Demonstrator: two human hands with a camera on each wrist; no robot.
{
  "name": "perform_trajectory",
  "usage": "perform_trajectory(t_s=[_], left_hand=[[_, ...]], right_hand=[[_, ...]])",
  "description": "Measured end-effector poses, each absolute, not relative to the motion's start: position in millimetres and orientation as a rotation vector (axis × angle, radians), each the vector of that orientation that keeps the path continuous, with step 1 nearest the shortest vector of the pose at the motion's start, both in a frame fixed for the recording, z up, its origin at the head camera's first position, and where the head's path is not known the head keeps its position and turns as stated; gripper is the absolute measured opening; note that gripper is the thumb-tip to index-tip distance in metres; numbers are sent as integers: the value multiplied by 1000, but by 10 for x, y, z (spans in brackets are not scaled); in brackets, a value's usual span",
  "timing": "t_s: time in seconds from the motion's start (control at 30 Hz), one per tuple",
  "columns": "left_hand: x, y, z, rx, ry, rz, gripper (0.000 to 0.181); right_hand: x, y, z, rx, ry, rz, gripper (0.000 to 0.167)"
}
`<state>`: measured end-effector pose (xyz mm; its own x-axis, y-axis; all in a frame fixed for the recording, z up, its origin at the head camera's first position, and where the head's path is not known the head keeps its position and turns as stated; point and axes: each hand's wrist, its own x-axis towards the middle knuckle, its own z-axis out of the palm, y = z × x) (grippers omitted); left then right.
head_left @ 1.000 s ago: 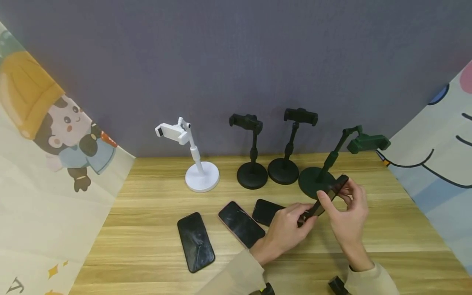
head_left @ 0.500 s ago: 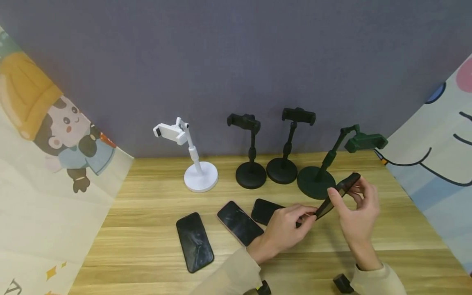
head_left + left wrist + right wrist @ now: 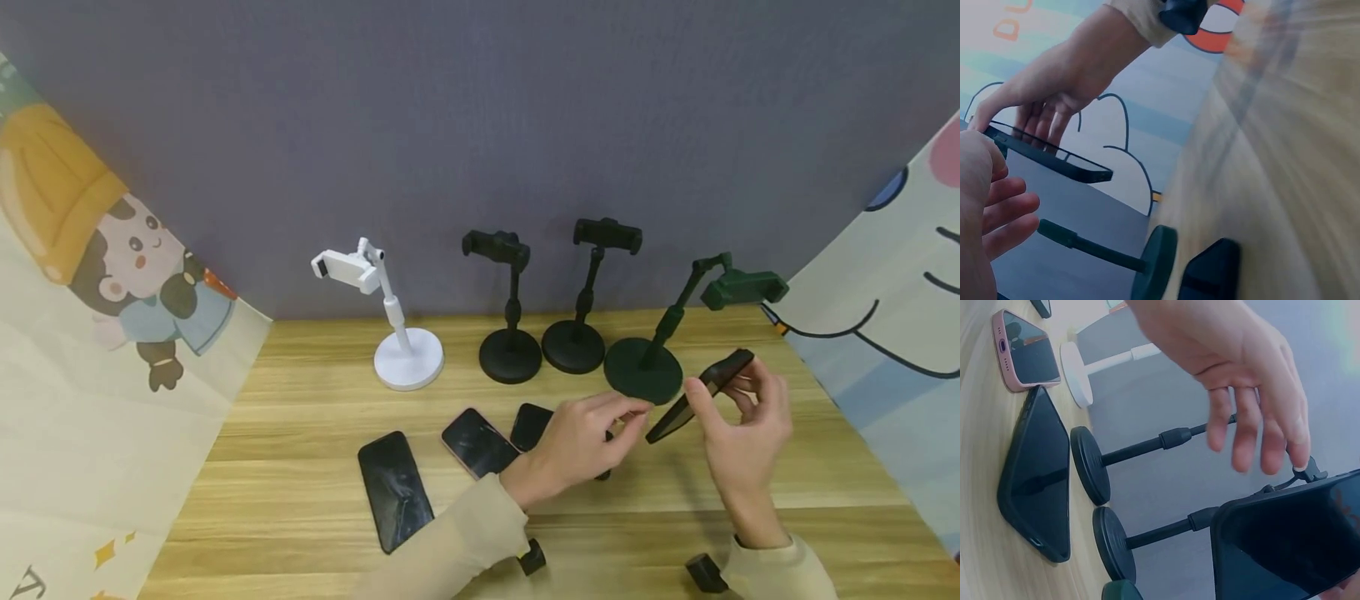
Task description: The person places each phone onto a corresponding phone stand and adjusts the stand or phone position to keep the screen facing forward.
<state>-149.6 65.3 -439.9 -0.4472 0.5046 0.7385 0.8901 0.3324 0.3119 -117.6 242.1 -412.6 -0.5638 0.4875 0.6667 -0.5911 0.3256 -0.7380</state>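
The right hand (image 3: pixel 750 433) pinches a tilted phone (image 3: pixel 1285 534) by its edges, probably sparing the screen, toward the right edge of the desk (image 3: pixel 832 467), left hand (image 3: pixel 581 437) loose, unladen.

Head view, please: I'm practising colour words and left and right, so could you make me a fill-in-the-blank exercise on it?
The leftmost stand is ____.
The rightmost stand is dark ____.
The two middle stands are ____.
The raised phone is held in the person's ____ hand.

Missing words: white; green; black; right.
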Motion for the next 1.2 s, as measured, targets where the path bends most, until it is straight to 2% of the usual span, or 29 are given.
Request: perform_trajectory(t_s=[0.6, 0.83, 1.2], left_hand=[[-1818, 852, -4049, -1172, -2078, -907, 22], [-1924, 1000, -3744, -1156, -2048, -923, 34], [-2094, 1176, -3513, -1128, -2087, -1040, 55]], right_hand=[[-1135, 2435, -4077, -6, -1687, 1394, 45], [-1149, 2417, -4074, -21, -1670, 1383, 46], [-1180, 2402, -4119, -44, -1707, 1382, 48]])
